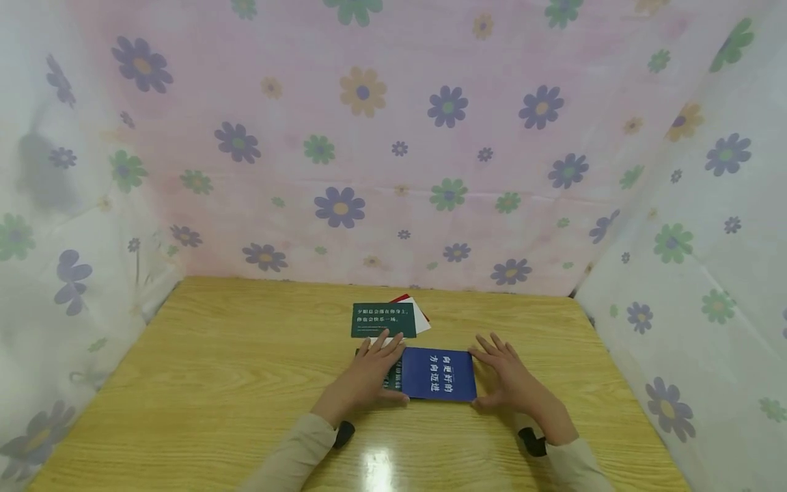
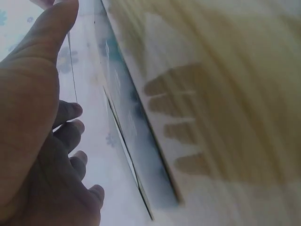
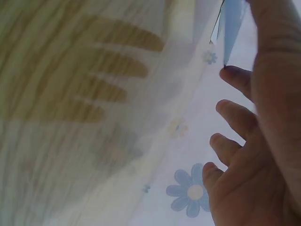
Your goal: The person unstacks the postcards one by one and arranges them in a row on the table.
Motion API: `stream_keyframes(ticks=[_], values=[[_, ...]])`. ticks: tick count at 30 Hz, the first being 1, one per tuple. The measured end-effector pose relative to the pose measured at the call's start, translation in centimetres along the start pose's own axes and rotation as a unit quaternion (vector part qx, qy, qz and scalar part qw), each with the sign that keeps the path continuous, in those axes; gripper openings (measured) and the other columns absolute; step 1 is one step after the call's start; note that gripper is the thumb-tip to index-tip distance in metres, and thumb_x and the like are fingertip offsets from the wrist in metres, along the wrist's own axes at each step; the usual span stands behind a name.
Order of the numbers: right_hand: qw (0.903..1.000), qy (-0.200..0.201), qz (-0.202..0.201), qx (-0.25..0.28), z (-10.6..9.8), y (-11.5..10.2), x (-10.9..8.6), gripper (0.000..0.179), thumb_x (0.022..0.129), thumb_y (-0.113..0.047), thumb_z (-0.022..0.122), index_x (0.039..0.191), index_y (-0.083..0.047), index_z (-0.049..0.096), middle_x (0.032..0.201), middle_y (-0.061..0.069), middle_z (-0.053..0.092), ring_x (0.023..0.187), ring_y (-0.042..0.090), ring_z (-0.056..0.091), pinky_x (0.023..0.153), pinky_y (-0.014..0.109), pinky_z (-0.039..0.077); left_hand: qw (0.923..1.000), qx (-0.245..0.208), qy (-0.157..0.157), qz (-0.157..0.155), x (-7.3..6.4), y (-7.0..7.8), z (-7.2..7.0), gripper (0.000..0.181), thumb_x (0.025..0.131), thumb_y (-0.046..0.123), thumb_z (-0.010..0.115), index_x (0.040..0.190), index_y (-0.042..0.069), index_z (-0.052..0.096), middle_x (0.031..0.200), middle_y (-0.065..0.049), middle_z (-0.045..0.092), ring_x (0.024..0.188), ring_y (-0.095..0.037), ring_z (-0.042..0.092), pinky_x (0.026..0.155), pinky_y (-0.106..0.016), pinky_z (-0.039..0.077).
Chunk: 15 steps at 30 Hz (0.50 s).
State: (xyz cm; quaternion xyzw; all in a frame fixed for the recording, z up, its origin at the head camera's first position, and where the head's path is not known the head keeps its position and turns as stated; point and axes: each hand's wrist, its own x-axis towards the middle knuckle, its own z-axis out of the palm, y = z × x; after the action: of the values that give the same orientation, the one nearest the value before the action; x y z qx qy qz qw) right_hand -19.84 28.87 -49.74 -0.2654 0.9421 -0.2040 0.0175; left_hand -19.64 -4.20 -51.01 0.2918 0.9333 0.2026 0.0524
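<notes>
A dark blue card (image 1: 439, 374) with white characters is spanned between both hands in the head view. My left hand (image 1: 367, 379) holds its left edge between thumb and index finger, the other fingers spread. At the opposite edge, my right hand (image 1: 507, 379) holds the corners between thumb and index finger. In the right wrist view, the index fingertip (image 3: 230, 73) meets a corner of the blue card (image 3: 231, 28). Partly hidden beneath the blue card and left hand lies a green card (image 1: 392, 377) with white characters.
Just behind the hands, another green card (image 1: 384, 320) lies on the wooden table (image 1: 246, 362), overlapping a white card (image 1: 421, 316) and a red one (image 1: 402, 298). Flower-patterned curtains (image 1: 406, 171) stand behind the table and along both sides.
</notes>
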Motion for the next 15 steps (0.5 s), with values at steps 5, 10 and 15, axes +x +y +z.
stream_keyframes(ticks=[5, 10, 15], values=[[0.9998, -0.009, 0.014, 0.009, -0.4, 0.4, -0.2, 0.094, 0.065, -0.026, 0.096, 0.144, 0.001, 0.054, 0.158, 0.030, 0.035, 0.148, 0.057, 0.019, 0.115, 0.076, 0.016, 0.9999, 0.003, -0.010, -0.007, 0.6, 0.8, 0.2, 0.102, 0.084, 0.060, 0.075, 0.160, 0.007, 0.032, 0.170, -0.006, 0.019, 0.158, -0.032, 0.007, 0.127, -0.059, 0.009], [0.9997, -0.007, 0.022, 0.005, -0.6, 0.9, -0.7, 0.094, 0.064, -0.025, 0.097, 0.144, 0.001, 0.055, 0.158, 0.030, 0.035, 0.148, 0.057, 0.020, 0.115, 0.077, 0.016, 0.9997, 0.011, -0.018, -0.008, 1.1, 1.6, 0.3, 0.102, 0.083, 0.060, 0.076, 0.159, 0.007, 0.034, 0.170, -0.006, 0.020, 0.158, -0.032, 0.008, 0.127, -0.057, 0.011], [0.9996, -0.003, 0.028, 0.004, -0.8, 1.3, -1.2, 0.093, 0.062, -0.025, 0.098, 0.141, 0.001, 0.057, 0.156, 0.032, 0.037, 0.146, 0.059, 0.022, 0.113, 0.078, 0.018, 0.9995, 0.011, -0.029, -0.009, 1.7, 2.2, 0.7, 0.101, 0.084, 0.059, 0.076, 0.159, 0.008, 0.033, 0.170, -0.006, 0.019, 0.159, -0.030, 0.007, 0.127, -0.055, 0.012]])
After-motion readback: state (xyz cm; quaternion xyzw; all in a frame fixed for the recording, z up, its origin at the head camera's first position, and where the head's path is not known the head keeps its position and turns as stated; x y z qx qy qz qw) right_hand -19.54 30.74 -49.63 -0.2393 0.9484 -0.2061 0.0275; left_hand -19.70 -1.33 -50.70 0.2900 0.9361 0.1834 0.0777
